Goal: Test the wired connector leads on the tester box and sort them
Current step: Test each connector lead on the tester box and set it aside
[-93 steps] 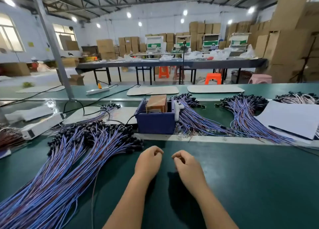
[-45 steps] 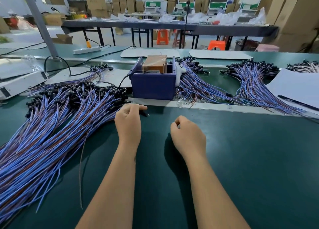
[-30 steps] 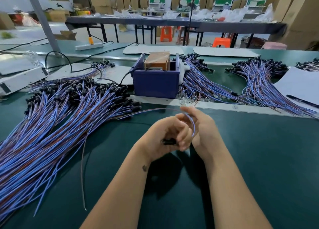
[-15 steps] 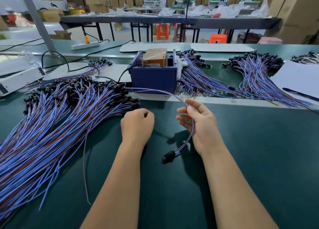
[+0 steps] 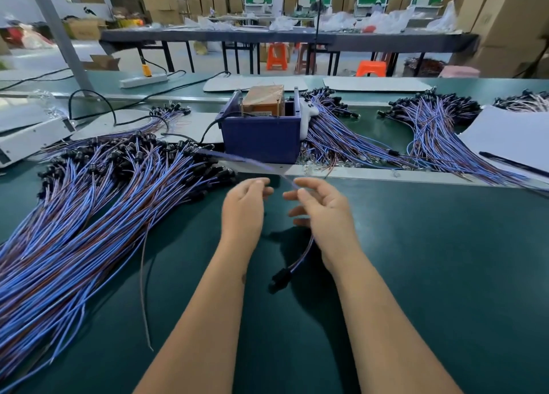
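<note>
2 bare hands meet over the green table, just in front of the blue tester box. The right hand has its fingers curled, pinching 1 lead between thumb and fingertips. From that pinch the wire runs 2 ways: down past the palm to a black connector that hangs below the wrist, near the table surface, and up to the left as a motion-blurred blue streak toward the near left corner of the box. The left hand sits just beside the right, fingers curled, with its fingertips at the blurred wire; whether it actually holds the wire I cannot tell.

Left of the hands lies a large fan of blue and brown leads, their black connectors bunched at the far end near the box. 1 thin brownish wire lies apart at its near edge. Right of the box are 2 more bundles spread across a pale strip dividing the table. Inside the box stands a brown taped block. White sheets with a black pen lie at far right.
</note>
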